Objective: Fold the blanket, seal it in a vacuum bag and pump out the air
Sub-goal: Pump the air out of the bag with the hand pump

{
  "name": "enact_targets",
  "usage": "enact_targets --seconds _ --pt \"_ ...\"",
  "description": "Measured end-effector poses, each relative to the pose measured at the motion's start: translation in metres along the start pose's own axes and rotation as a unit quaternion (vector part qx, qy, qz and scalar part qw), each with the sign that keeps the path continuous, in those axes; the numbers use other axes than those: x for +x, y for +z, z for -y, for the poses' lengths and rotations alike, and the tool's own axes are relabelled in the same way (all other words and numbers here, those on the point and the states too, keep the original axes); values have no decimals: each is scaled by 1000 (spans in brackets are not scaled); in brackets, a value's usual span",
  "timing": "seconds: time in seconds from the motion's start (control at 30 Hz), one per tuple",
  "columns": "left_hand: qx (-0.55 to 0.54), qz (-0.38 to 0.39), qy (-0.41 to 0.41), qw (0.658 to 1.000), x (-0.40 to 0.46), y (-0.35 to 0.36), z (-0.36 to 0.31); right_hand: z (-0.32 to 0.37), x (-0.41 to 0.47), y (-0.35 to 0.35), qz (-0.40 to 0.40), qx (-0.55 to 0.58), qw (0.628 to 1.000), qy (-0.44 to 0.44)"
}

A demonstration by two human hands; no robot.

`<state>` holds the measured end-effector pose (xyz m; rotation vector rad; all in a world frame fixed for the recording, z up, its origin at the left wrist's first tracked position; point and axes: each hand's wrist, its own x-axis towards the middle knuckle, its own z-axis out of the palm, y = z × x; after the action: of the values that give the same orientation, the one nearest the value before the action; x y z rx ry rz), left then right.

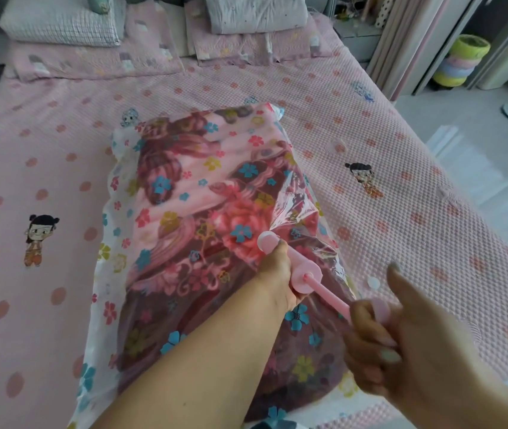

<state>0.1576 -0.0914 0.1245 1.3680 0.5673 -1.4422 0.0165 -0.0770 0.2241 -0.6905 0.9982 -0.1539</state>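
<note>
A folded blanket [184, 193] with a red and pink floral print lies inside a clear vacuum bag [113, 230] printed with small flowers, spread on the bed. A pink hand pump [300, 269] stands tilted on the bag's near right part, its round base against the plastic, which is wrinkled around it. My left hand [277, 274] grips the pump's barrel. My right hand [382, 339] grips the pump's handle, with the rod [330, 297] pulled out and the thumb raised.
The bed [401, 187] has a pink dotted cover with cartoon figures. Pillows [64, 24] lie at the head. A small white disc [373, 283] sits on the cover right of the pump. Floor, curtains and stacked coloured rings [460, 61] are at right.
</note>
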Motion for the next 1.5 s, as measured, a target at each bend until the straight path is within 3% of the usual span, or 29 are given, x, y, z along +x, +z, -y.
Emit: enact_targets --seconds 0.2,0.47,0.63,0.7,0.9,1.07,1.13,1.33,1.5 --pt "5 -3 -9 1000 0 6 0 6 41 21 -117 -53 991 -48" --pt "-1 14 -2 1000 3 4 -1 0 1 -3 -17 -6 1000 -25" --pt "-19 7 -9 1000 4 8 -1 6 42 19 -128 -26 991 -31" --pt "7 -15 -3 1000 6 7 -1 9 48 24 -97 -47 993 -46" --pt "-25 21 -13 999 3 2 -2 -3 5 4 -31 11 999 -11" --pt "-23 12 1 1000 2 10 3 5 36 17 -126 -11 991 -35" --pt "5 -1 2 1000 1 11 5 12 42 21 -106 -21 993 -38" --pt "-13 55 18 998 -4 13 -1 7 3 -1 -28 13 999 -23" --pt "4 35 1 999 -5 18 0 17 39 21 -113 -23 992 -44"
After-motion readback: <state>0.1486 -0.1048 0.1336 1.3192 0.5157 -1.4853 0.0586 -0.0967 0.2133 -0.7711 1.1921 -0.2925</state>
